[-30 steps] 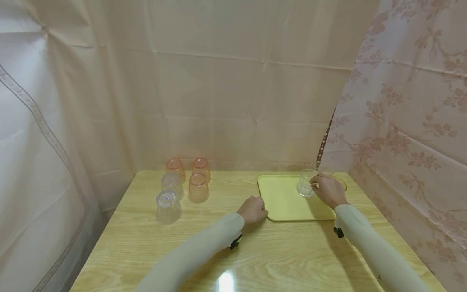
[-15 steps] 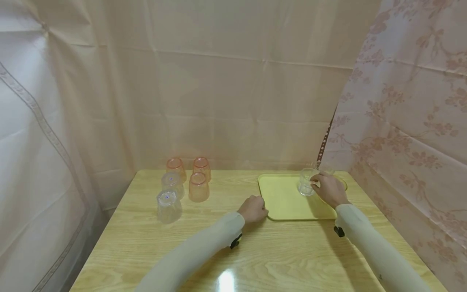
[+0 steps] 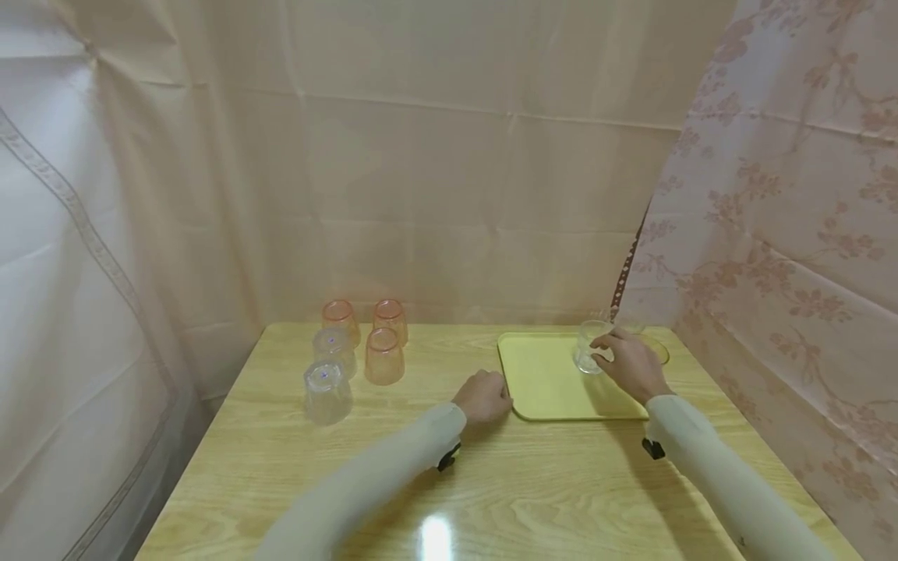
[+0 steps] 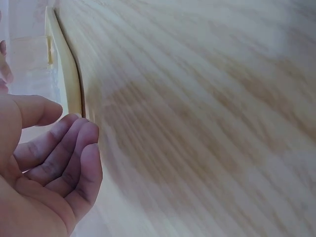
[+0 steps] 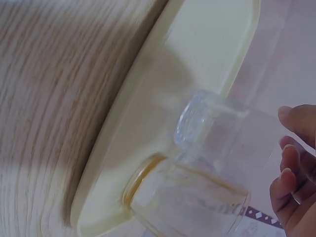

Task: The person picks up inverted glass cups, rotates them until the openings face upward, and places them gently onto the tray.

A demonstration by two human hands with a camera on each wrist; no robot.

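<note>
- On a dial over the head view, twelve at the far side, the yellow tray (image 3: 540, 389) lies at two o'clock from the left hand (image 3: 482, 399), flat on the wooden tabletop (image 3: 533, 483)
- The clear glass (image 3: 586, 358) stands upright on it, toward the tray's one o'clock
- The right hand (image 3: 634, 366) is at the glass's four o'clock, thumb and fingertips parted in a narrow gap by the rim; whether any fingertip touches, I cannot tell
- A second glass (image 5: 192, 197) with an amber base stands on the tray just beside it, largely behind that hand in the head view
- The left hand is loosely curled, gripping nothing visible, at the tray's eight o'clock corner
- Toward ten o'clock from it, three orange tumblers (image 3: 383, 360) and two clear tumblers (image 3: 327, 399) stand rim down
- The step in hand looks like letting go of the clear glass; the next move probably calls for lifting those fingers away without nudging either rim
</note>
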